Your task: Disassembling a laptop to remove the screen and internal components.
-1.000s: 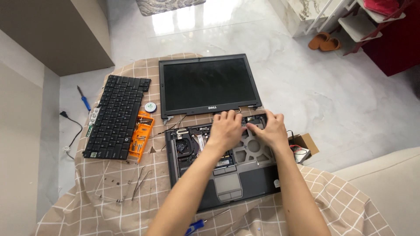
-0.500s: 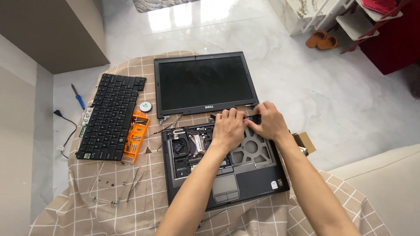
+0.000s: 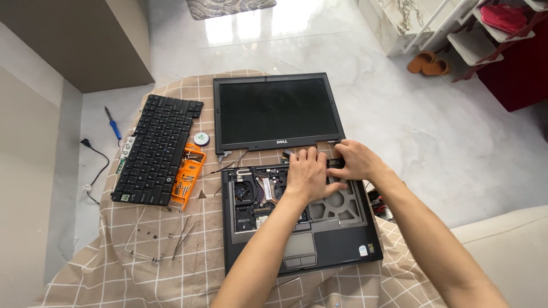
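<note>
While both of my arms reach forward over the opened laptop base (image 3: 319, 251), my left hand (image 3: 306, 174) lies palm down on its upper middle, fingers loosely spread and stretched toward the back edge, their tips touching the strip just under the hinge line. Whether anything sits beneath that palm I cannot tell, since the hand covers it. My right hand (image 3: 357, 161) is just beside it, nearly touching, its fingers curled down onto the rear right corner of the base near the right hinge; they press on a small dark part there, too hidden to name. Neither hand is clenched into a fist. With its keyboard bay bare, the base shows a fan and circuit board on the left and grey plastic framing on the right, and it rests on a checked cloth (image 3: 171, 268). Behind the hands the dark screen (image 3: 277, 111) lies tipped back flat. Left of the base lie the removed keyboard (image 3: 157, 149), an orange screwdriver kit (image 3: 187, 174) touching it, and tweezers (image 3: 185, 235).
</note>
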